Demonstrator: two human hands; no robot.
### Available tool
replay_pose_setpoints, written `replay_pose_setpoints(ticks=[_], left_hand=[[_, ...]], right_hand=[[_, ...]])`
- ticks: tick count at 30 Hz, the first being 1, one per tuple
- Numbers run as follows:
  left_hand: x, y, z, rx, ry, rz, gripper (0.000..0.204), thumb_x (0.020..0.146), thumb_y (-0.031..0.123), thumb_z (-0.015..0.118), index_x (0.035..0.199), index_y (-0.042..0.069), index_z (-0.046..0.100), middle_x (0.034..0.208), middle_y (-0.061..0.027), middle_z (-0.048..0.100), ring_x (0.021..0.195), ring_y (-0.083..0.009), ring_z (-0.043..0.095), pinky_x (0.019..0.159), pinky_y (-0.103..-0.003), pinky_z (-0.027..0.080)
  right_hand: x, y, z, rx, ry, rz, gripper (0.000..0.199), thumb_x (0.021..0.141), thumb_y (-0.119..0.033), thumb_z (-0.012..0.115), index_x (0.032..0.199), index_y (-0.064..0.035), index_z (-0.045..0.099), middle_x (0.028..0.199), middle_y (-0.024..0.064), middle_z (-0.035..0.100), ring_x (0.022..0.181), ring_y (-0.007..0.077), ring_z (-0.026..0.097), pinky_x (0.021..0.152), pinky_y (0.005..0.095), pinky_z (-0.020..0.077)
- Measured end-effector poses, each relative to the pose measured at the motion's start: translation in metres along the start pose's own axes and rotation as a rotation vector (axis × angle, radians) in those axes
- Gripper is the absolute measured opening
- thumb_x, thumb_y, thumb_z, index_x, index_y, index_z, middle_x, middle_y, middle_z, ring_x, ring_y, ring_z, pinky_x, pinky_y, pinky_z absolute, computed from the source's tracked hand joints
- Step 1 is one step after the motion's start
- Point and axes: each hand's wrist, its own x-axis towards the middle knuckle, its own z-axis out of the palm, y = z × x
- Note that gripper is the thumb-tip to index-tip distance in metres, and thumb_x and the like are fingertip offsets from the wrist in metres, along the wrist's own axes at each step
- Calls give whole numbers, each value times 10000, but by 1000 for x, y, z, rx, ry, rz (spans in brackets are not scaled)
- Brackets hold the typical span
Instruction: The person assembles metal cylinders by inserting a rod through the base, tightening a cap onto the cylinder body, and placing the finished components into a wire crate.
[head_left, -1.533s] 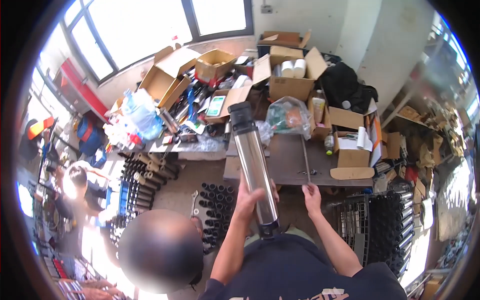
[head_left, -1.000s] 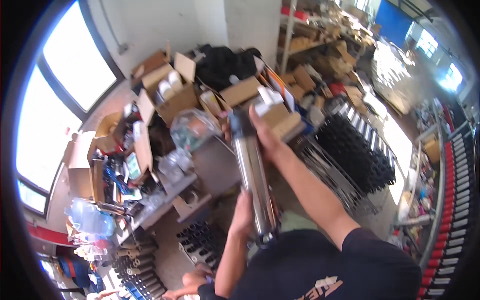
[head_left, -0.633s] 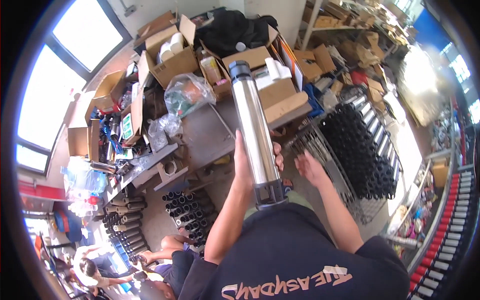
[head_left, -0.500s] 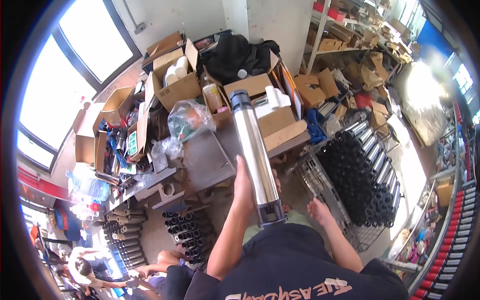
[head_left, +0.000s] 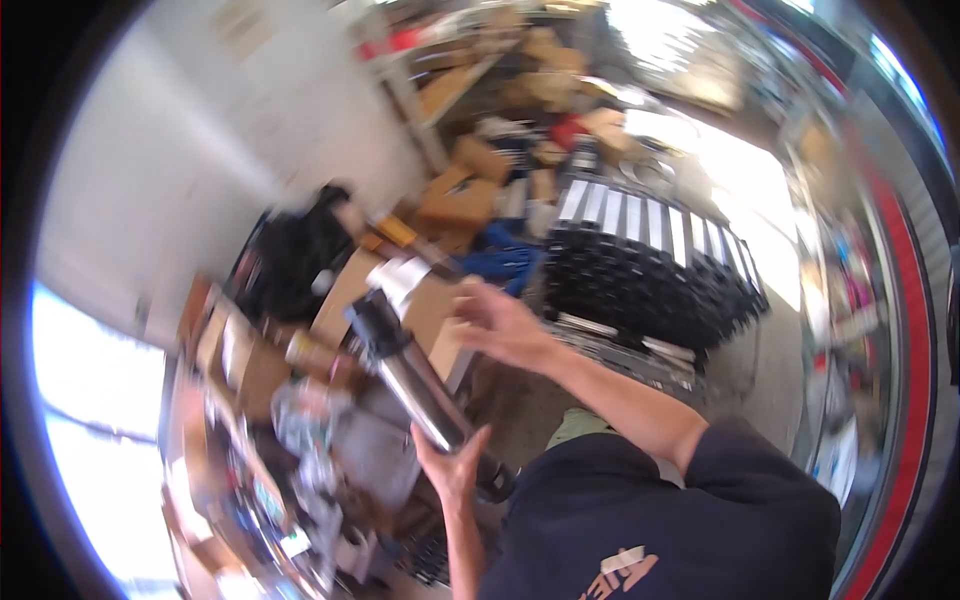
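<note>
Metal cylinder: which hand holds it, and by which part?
The left hand grips the metal cylinder near its lower end. The right hand is open beside its dark top, apparently not touching.

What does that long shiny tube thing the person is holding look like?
The long shiny metal cylinder looks like polished steel with a dark cap at its top end and a dark end at the bottom. It is tilted, top leaning up and left. The left hand grips its lower part; the right hand is open beside it, not touching. The picture is blurry.
</note>
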Motion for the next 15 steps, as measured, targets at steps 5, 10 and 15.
replay_pose_setpoints(ticks=[5, 10, 15], left_hand=[[5, 18, 58, 193, -353, 120, 693, 596, 138, 891, 1150, -11, 501, 899, -138, 658, 816, -201, 622, 788, -377, 526], [37, 22, 108, 206, -840, 148, 628, 585, 88, 885, 1081, 33, 504, 825, -90, 691, 708, -175, 641, 667, -362, 550], [61, 30, 220, 800, -966, 291, 618, 640, 215, 809, 1172, 55, 536, 892, -234, 697, 817, -432, 683, 745, -481, 556]], right_hand=[[-19, -75, -32, 431, 256, -27, 308, 653, -91, 861, 903, -32, 692, 794, 25, 682, 746, 128, 628, 739, 278, 511], [-67, -25, -106, 555, 448, -149, 292, 697, -15, 804, 951, -44, 664, 861, 48, 683, 772, 137, 650, 722, 305, 536], [-134, 89, -179, 925, 900, 112, 506, 825, -267, 792, 1224, -90, 536, 925, 69, 657, 887, 159, 640, 758, 340, 541]])
